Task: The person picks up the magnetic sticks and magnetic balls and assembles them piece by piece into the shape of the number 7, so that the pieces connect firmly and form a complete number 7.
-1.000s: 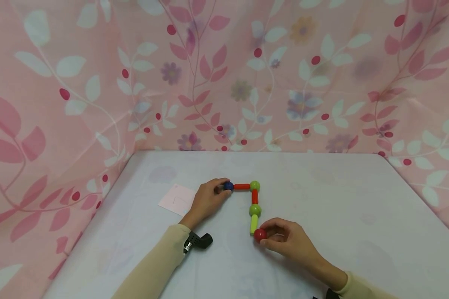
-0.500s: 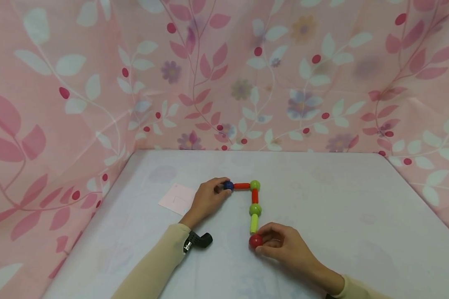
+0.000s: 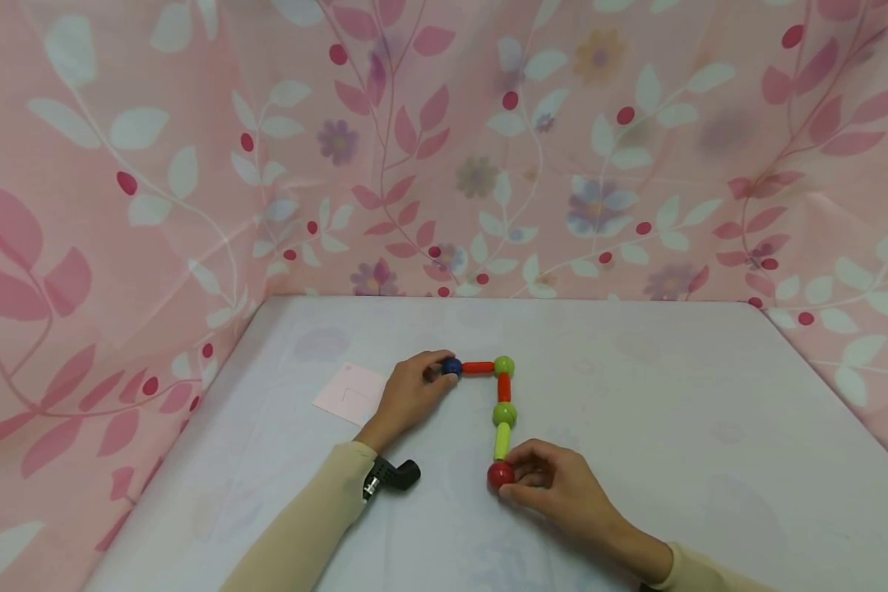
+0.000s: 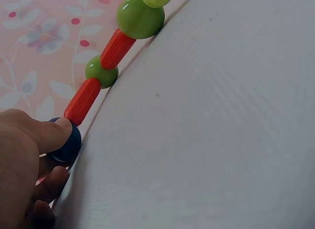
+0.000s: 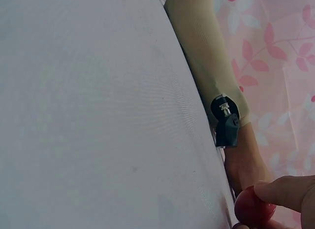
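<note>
A white table [image 3: 636, 395] walled by pink curtain [image 3: 118, 164] has open room right. Mid-table lies an L-shaped chain [image 3: 503, 388] of red and green rods and balls. The left hand [image 3: 407, 396] pinches its blue ball [image 3: 452, 367]; the right hand [image 3: 555, 483] pinches the red ball [image 3: 500, 474], near end. The left wrist view shows the thumb [image 4: 51, 133] over blue.

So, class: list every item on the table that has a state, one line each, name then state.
Left hand: pinches round blue plastic ball.
Right hand: pinches round red plastic ball, at yellow-green rod's near end.
Bead-and-rod chain: flat, L-shaped.
Pink paper square: flat, untouched.
</note>
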A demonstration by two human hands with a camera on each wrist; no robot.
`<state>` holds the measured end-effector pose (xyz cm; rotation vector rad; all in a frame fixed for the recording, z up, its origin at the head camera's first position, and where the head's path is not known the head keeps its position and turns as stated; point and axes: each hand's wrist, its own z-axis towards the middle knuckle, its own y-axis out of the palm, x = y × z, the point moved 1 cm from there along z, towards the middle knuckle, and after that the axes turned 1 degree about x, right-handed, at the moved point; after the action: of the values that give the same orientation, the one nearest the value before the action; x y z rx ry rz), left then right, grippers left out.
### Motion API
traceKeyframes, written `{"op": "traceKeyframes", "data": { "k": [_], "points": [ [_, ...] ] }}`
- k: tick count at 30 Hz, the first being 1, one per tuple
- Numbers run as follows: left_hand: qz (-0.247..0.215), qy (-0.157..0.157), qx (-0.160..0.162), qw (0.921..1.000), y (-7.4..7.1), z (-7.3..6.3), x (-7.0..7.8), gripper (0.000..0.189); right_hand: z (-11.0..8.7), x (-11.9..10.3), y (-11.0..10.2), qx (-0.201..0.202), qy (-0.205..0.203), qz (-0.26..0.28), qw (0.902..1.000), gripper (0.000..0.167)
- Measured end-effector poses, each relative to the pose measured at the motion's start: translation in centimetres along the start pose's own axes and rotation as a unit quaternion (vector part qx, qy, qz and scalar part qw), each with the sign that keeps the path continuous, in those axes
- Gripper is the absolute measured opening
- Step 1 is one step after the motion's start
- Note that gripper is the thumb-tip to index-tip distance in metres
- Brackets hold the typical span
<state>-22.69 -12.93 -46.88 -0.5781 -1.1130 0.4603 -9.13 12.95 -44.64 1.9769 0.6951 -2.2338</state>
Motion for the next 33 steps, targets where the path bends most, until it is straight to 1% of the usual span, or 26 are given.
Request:
{"op": "traceKeyframes", "data": {
  "k": [9, 13, 21, 33],
  "points": [
    [-0.006, -0.009, -0.003, 0.9999, -0.05, -0.20, 0.16, 0.039, -0.03, 0.02, 0.08, 0.001, 0.008, 0.003, 1.0000, 0.036],
    [-0.001, -0.006, 0.000, 1.0000, -0.03, -0.19, 0.10, 0.039, -0.01, -0.08, 0.16, 0.002, 0.011, 0.000, 0.9999, 0.037],
    [-0.002, -0.001, 0.002, 1.0000, 0.13, -0.06, -0.16, 0.038, -0.06, -0.04, 0.24, 0.004, 0.004, -0.002, 1.0000, 0.037],
    [-0.001, -0.005, -0.004, 1.0000, -0.06, 0.04, 0.17, 0.038, -0.06, -0.10, 0.26, 0.008, -0.001, -0.004, 1.0000, 0.036]
  ]
}}
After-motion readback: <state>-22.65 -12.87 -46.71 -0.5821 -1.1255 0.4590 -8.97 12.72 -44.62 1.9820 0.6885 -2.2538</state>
